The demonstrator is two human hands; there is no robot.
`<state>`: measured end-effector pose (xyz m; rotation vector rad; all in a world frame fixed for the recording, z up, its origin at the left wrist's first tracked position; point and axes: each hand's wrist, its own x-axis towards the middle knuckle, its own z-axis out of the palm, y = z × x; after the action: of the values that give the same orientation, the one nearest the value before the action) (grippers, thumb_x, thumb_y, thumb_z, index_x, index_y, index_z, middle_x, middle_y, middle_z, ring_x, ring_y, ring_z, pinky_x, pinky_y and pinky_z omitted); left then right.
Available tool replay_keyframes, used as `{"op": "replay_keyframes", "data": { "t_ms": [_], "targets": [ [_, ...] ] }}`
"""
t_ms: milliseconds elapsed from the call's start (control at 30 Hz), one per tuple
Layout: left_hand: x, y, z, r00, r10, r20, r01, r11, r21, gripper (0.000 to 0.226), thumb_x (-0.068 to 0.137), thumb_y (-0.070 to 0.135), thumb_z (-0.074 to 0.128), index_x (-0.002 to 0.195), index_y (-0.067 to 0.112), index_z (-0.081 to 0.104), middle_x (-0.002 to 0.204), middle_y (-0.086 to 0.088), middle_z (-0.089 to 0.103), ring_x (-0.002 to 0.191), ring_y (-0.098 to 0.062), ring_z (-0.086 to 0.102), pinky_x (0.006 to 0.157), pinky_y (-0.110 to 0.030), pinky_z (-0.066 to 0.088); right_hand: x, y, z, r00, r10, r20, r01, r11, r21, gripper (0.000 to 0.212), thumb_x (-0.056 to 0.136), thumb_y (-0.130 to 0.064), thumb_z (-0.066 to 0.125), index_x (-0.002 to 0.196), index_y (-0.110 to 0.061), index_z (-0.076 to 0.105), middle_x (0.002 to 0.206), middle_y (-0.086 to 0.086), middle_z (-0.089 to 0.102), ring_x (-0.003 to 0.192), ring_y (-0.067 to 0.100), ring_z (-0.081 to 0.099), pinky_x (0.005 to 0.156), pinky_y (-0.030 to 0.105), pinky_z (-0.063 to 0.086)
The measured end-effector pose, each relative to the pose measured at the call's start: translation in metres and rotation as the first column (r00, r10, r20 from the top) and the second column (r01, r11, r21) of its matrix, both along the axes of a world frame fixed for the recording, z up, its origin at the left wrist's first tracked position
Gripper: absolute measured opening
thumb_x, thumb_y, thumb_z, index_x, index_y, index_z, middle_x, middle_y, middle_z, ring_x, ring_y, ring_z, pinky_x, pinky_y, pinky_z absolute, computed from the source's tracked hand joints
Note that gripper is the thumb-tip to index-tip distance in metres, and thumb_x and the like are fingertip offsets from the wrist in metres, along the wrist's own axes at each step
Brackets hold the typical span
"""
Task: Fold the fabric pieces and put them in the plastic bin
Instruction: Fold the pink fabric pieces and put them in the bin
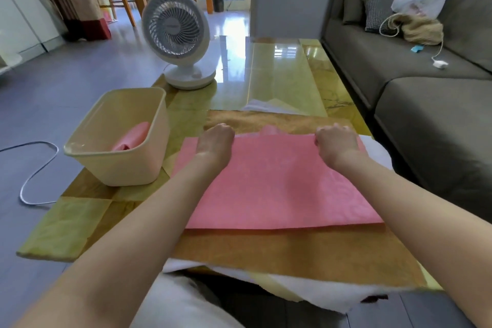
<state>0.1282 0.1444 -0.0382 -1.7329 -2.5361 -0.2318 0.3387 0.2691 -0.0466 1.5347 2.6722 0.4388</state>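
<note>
A pink fabric piece (277,184) lies flat on top of a brown-gold fabric (292,253), with white fabric (306,293) under both at the table's near edge. My left hand (215,140) grips the pink piece's far edge at its left, fingers curled under. At the far edge's right end my right hand (336,141) grips the same piece in the same way. The cream plastic bin (87,149) stands to the left on the table, with a folded pink piece (133,136) inside it.
A white desk fan (177,40) stands at the table's far left behind the bin. The glossy yellow table (277,72) stretches away ahead. A grey sofa (415,82) runs along the right. A white cable (34,173) loops on the floor at left.
</note>
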Motion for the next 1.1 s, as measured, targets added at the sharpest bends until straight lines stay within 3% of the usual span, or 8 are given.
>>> {"op": "replay_keyframes", "data": {
  "t_ms": [200,367,500,600,767,867,933,1100],
  "targets": [
    [-0.013,0.029,-0.011,0.979,0.076,0.191,-0.087,0.995,0.051,0.032,0.09,-0.003,0.036,0.111,0.005,0.059,0.123,-0.016,0.055,0.112,-0.034,0.055,0.089,-0.038,0.043,-0.028,0.025,-0.004,0.999,-0.041,-0.002,0.041,0.999,0.019,0.028,0.09,-0.003,0.042,0.116,-0.008,0.052,0.12,0.011,0.059,0.116,0.029,0.05,0.093,0.035,0.039],
    [0.0,0.038,-0.032,0.982,0.061,0.18,-0.052,0.997,-0.055,0.06,0.092,0.007,0.045,0.147,0.016,0.023,0.158,-0.012,0.004,0.144,-0.03,0.015,0.113,-0.04,0.023,-0.036,0.022,-0.025,0.975,0.039,-0.219,-0.043,0.999,-0.012,0.037,0.093,-0.009,0.043,0.129,-0.007,0.04,0.131,0.013,0.046,0.121,0.03,0.041,0.1,0.037,0.032],
    [0.055,0.022,-0.045,0.978,-0.123,0.166,0.12,0.992,0.024,0.038,0.095,0.017,0.043,0.133,0.016,0.045,0.141,-0.009,0.039,0.128,-0.026,0.037,0.103,-0.039,0.032,-0.017,-0.028,-0.053,0.893,0.108,-0.436,-0.165,0.982,-0.095,0.039,0.095,-0.023,0.049,0.131,-0.007,0.044,0.129,0.011,0.049,0.118,0.029,0.047,0.099,0.038,0.036],
    [0.088,0.007,-0.059,0.952,-0.223,0.21,0.231,0.973,-0.014,0.034,0.095,0.024,0.042,0.127,0.017,0.049,0.128,-0.007,0.046,0.12,-0.026,0.042,0.097,-0.038,0.032,0.011,-0.066,-0.075,0.842,0.169,-0.513,-0.222,0.974,-0.045,0.037,0.087,-0.025,0.063,0.117,-0.004,0.056,0.116,0.014,0.06,0.104,0.033,0.059,0.086,0.044,0.047],
    [0.111,-0.018,-0.083,0.93,-0.318,0.186,0.353,0.913,-0.205,0.044,0.092,0.039,0.044,0.13,0.018,0.04,0.132,-0.008,0.04,0.123,-0.027,0.037,0.095,-0.043,0.034,0.068,-0.088,-0.104,0.945,0.158,-0.288,-0.204,0.969,-0.137,0.053,0.067,-0.037,0.081,0.106,-0.006,0.062,0.109,0.015,0.064,0.098,0.034,0.065,0.086,0.047,0.052],
    [0.112,-0.027,-0.088,0.933,-0.336,0.129,0.358,0.906,-0.227,0.051,0.091,0.038,0.048,0.135,0.018,0.033,0.136,-0.008,0.036,0.125,-0.028,0.035,0.097,-0.044,0.033,0.08,-0.082,-0.099,0.974,0.12,-0.192,-0.127,0.992,-0.024,0.027,0.072,-0.02,0.071,0.095,-0.007,0.067,0.097,0.015,0.068,0.087,0.035,0.067,0.078,0.046,0.055],
    [0.112,-0.028,-0.087,0.943,-0.316,0.101,0.331,0.918,-0.219,0.049,0.09,0.031,0.049,0.134,0.018,0.035,0.135,-0.009,0.037,0.124,-0.029,0.036,0.097,-0.043,0.033,0.082,-0.076,-0.088,0.979,0.135,-0.153,-0.131,0.991,0.034,0.023,0.074,-0.012,0.047,0.082,-0.011,0.068,0.082,0.011,0.067,0.073,0.032,0.067,0.067,0.04,0.056],
    [0.112,-0.03,-0.077,0.959,-0.281,0.02,0.279,0.934,-0.224,0.052,0.084,0.006,0.049,0.134,0.016,0.038,0.133,-0.011,0.038,0.122,-0.031,0.038,0.097,-0.043,0.033,0.093,-0.069,-0.048,0.975,0.212,-0.06,-0.205,0.972,0.112,0.022,0.055,0.005,0.057,0.068,-0.01,0.066,0.069,0.011,0.06,0.063,0.033,0.059,0.054,0.039,0.051]
  ]
}}
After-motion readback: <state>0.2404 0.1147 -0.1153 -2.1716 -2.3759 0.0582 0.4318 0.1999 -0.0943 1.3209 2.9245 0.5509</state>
